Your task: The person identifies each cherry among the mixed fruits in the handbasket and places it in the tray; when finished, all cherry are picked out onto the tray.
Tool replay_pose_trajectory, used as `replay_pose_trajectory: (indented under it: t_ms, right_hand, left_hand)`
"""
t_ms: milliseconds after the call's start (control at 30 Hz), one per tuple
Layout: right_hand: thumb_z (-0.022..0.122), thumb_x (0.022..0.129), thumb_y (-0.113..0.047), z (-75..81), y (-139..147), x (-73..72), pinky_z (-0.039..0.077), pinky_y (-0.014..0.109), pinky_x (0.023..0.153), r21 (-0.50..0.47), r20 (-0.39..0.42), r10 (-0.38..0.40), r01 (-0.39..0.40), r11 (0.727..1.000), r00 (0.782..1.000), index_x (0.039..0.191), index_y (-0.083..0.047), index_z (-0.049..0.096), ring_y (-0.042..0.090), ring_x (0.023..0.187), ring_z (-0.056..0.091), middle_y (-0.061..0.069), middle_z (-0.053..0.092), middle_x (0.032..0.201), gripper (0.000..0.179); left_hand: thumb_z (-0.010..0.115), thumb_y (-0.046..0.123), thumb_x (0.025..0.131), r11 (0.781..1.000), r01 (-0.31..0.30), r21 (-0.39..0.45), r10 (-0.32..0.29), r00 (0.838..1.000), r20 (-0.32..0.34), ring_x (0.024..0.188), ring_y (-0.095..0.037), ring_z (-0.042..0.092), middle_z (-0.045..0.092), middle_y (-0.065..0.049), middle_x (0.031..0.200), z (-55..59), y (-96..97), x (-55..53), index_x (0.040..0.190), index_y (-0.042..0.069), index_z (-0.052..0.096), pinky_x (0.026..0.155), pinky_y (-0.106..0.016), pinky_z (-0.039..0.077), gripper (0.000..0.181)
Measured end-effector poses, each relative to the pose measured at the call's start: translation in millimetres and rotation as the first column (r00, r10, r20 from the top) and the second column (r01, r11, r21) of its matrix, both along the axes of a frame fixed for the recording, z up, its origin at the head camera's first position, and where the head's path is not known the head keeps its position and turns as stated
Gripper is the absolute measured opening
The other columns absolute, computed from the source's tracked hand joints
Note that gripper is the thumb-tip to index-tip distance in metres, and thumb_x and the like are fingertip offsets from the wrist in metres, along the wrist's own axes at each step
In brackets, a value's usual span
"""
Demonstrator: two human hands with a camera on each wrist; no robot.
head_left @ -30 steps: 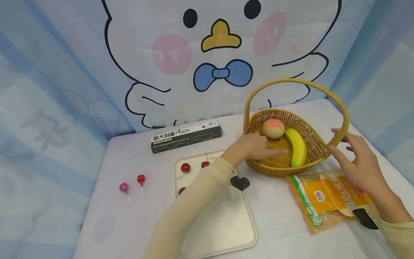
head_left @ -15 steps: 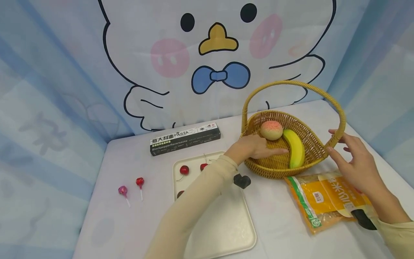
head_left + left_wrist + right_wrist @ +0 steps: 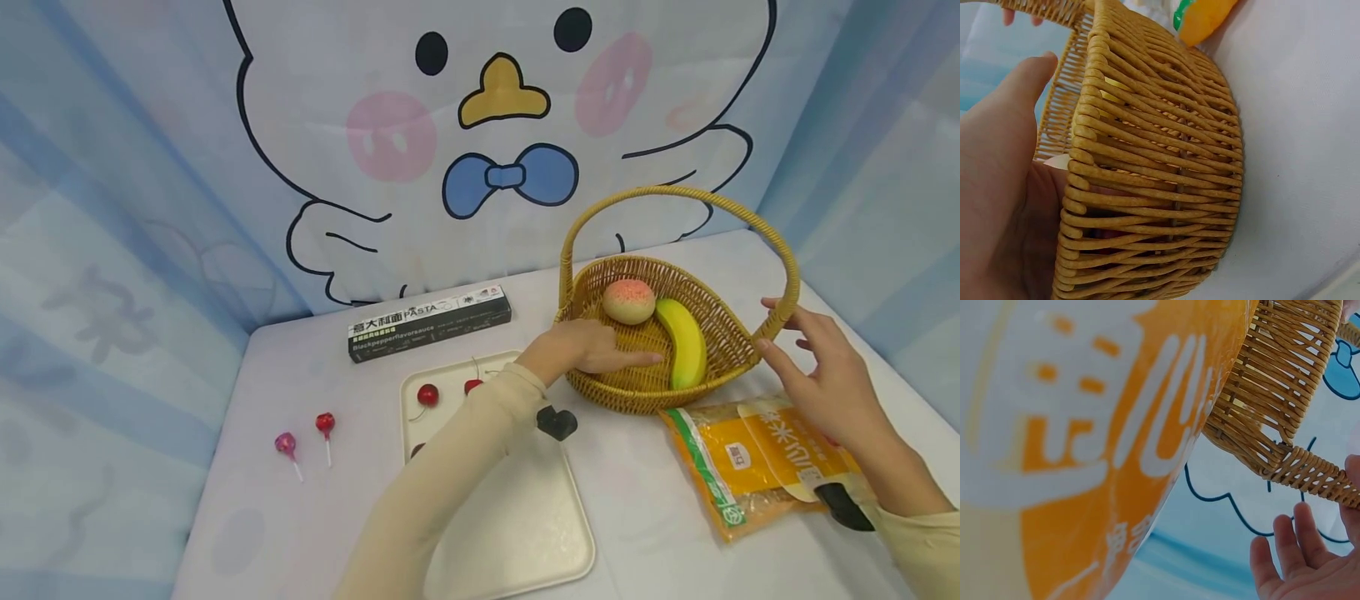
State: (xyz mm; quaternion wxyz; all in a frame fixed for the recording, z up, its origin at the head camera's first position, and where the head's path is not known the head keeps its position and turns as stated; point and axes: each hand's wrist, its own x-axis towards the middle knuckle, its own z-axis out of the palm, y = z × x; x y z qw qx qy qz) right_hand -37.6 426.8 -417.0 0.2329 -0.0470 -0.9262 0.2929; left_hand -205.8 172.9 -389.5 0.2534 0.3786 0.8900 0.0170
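Observation:
A wicker basket [image 3: 645,402] with a tall handle holds a peach [image 3: 628,301] and a banana [image 3: 681,343]. My left hand [image 3: 588,346] reaches over its left rim, with the thumb stretched toward the banana. The other fingers are hidden down inside; in the left wrist view a small dark reddish patch [image 3: 1107,234] shows through the weave near the palm, its kind unclear. At the basket's right end my right hand [image 3: 832,375] pinches the base of the handle between thumb and forefinger, while the remaining fingers [image 3: 1288,540] hang free of it.
An orange grain bag [image 3: 757,462] lies in front of the basket, under the right wrist. A cream tray [image 3: 517,517] with several cherries [image 3: 427,395] is partly covered by the left sleeve. A pasta box [image 3: 429,325] sits behind it; two lollipops [image 3: 324,423] lie left.
The whole head view has shifted slightly. Both hands keep their places at the basket, and the left thumb has barely moved.

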Motion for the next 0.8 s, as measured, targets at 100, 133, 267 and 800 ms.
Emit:
replay_pose_trajectory:
  t_ms: [100,133,267,800]
  right_hand:
    - [0.065,0.106,-0.015,0.9,-1,-0.9,0.019,-0.006,0.096,-0.001,-0.005,0.0,0.0,1.0,1.0,0.159,-0.016,0.048,0.004,0.129,0.042,0.028,0.053,0.145,0.056]
    - [0.065,0.106,-0.015,0.8,-1,-1.2,0.019,-0.006,0.096,-0.003,-0.005,0.0,0.0,1.0,1.0,0.159,-0.016,0.048,0.004,0.128,0.041,0.028,0.052,0.145,0.056]
    - [0.065,0.106,-0.015,0.7,-2,-1.6,0.018,-0.006,0.097,-0.008,0.006,-0.002,0.002,1.0,1.0,0.16,-0.015,0.047,0.023,0.13,0.043,0.029,0.051,0.146,0.057]
    - [0.062,0.108,-0.016,0.2,-3,-1.7,0.018,-0.006,0.098,-0.024,0.029,0.0,0.001,1.0,1.0,0.161,-0.016,0.045,0.031,0.134,0.042,0.031,0.049,0.149,0.056]
  left_hand:
    - [0.027,0.088,0.098,0.999,0.009,0.034,-0.01,1.0,0.021,0.119,-0.014,0.068,0.072,-0.001,0.138,2.7,-4.5,-1.6,0.139,0.019,0.069,0.105,-0.032,0.055,0.091]
    - [0.029,0.085,0.099,0.998,0.013,0.06,-0.015,0.999,0.028,0.115,-0.014,0.069,0.074,-0.001,0.132,3.7,-6.6,-2.9,0.133,0.018,0.072,0.102,-0.031,0.055,0.087]
    - [0.041,0.068,0.106,0.982,0.045,0.185,-0.058,0.996,0.068,0.081,-0.011,0.067,0.077,0.003,0.086,8.6,-17.3,-10.0,0.088,0.017,0.077,0.077,-0.024,0.054,0.065]
    - [0.067,0.014,0.098,0.84,0.193,0.507,-0.158,0.981,-0.113,0.099,-0.011,0.062,0.074,0.002,0.112,23.5,-62.0,9.2,0.112,0.012,0.08,0.084,-0.02,0.051,0.019]
